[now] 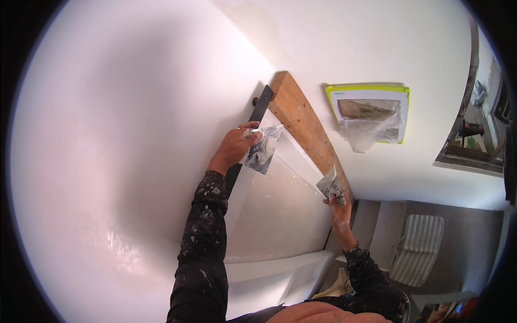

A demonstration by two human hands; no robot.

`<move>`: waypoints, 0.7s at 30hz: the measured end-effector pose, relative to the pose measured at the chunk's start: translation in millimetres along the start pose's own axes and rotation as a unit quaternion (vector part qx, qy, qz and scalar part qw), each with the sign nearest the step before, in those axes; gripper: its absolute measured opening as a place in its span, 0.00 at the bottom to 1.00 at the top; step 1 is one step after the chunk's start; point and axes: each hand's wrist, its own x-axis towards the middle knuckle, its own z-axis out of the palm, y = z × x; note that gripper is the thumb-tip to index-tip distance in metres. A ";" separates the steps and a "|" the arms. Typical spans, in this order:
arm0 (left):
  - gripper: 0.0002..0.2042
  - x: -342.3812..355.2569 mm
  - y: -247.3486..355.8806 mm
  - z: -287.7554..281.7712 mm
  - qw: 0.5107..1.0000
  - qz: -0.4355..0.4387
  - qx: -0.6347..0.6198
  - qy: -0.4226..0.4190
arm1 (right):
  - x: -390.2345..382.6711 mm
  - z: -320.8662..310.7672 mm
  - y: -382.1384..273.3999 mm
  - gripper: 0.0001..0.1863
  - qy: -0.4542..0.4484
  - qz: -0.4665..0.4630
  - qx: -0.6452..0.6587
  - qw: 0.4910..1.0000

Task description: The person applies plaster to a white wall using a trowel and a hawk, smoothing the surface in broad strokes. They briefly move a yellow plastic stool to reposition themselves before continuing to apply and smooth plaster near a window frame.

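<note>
My left hand (230, 149) is closed on a wide putty knife (255, 162), its blade loaded with pale filler. That hand is right beside a black metal bar (262, 103) along the white wall. Lower and to the right, my right hand (341, 216) grips a second putty knife (327, 182), its blade smeared with grey-white filler. This blade is near the lower part of a wooden beam (301, 116); whether it touches the beam I cannot tell. Between the two knives runs a white strip (293, 153) beside the beam. Both dark sleeves are spattered with pale specks.
On the white wall to the right is a lime-edged panel (369, 88) with torn clear plastic hanging from it. Farther right is a dark-framed window opening (468, 167). A striped cushioned seat (423, 247) stands at lower right. Below the beam lies a white ledge (264, 272).
</note>
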 end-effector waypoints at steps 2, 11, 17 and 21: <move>0.18 -0.2 8.9 0.3 1.000 -0.004 -0.014 -0.003 | 7.0 1.5 -3.2 0.17 -0.015 -0.012 0.002 1.000; 0.20 0.0 -3.8 1.5 0.997 0.040 0.057 0.027 | 25.3 44.8 -49.8 0.17 0.003 0.039 0.057 0.998; 0.22 -1.5 -7.7 3.8 0.997 0.041 0.062 0.024 | 62.8 40.5 -58.5 0.14 -0.009 -0.088 -0.046 0.995; 0.23 2.3 -6.3 5.0 0.997 0.037 0.056 0.035 | 75.7 54.3 -91.1 0.16 -0.027 -0.166 -0.094 0.981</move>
